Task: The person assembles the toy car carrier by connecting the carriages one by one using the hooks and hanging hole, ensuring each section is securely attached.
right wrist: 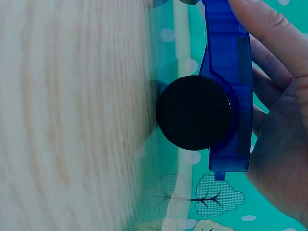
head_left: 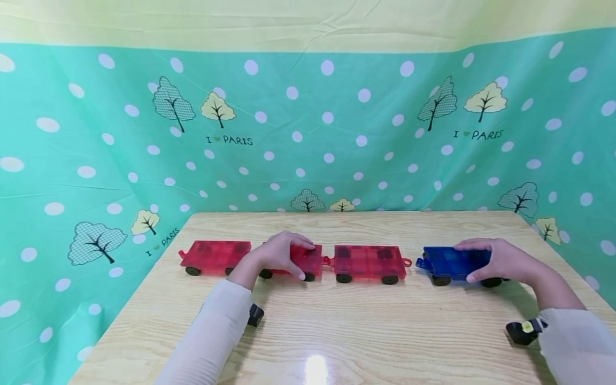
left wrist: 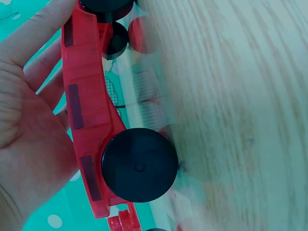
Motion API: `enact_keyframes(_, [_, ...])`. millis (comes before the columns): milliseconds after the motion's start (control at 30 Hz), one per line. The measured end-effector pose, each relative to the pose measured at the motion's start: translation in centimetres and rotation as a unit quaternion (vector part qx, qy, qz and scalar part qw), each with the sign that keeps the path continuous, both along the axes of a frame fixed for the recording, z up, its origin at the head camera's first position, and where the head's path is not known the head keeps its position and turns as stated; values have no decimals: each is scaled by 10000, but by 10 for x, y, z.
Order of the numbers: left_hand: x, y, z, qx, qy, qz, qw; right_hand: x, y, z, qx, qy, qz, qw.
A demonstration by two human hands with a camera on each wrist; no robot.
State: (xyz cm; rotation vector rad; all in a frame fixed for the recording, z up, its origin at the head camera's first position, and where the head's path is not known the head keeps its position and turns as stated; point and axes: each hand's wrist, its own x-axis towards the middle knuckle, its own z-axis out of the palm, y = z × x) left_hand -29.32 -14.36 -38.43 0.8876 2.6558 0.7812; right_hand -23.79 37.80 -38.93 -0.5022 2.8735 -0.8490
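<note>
Three translucent red toy train cars with black wheels stand in a row on the table. My left hand (head_left: 278, 253) grips the middle red car (head_left: 313, 260) across its sides, thumb at the near side. Its coupling meets that of the right-hand red car (head_left: 369, 262). The left-hand red car (head_left: 218, 254) has a hook at its free end. Off to the right, my right hand (head_left: 507, 262) holds a blue toy train car (head_left: 439, 260) by its sides. A small gap separates the blue hook from the red loop. In the right wrist view, the blue car's wheel (right wrist: 195, 113) is at the tabletop.
The light wood table (head_left: 366, 331) runs back to a green dotted curtain (head_left: 327, 128) printed with trees. Black wrist cameras (head_left: 524, 330) sit at both sleeves, low over the wood.
</note>
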Motion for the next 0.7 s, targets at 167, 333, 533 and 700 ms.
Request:
enact_keyframes(167, [3, 2, 3, 77, 38, -29, 10000, 2, -2, 0, -111, 28, 66, 9999])
enact_keyframes(333, [7, 6, 7, 273, 183, 125, 9994, 2, -2, -1, -174, 45, 97, 9998])
enact_keyframes(533, [12, 14, 10, 769, 256, 122, 9966, 2, -3, -2, -159, 31, 85, 9998])
enact_keyframes(700, [15, 22, 10, 1257, 269, 211, 9915, 3, -3, -1, -220, 10, 98, 9997])
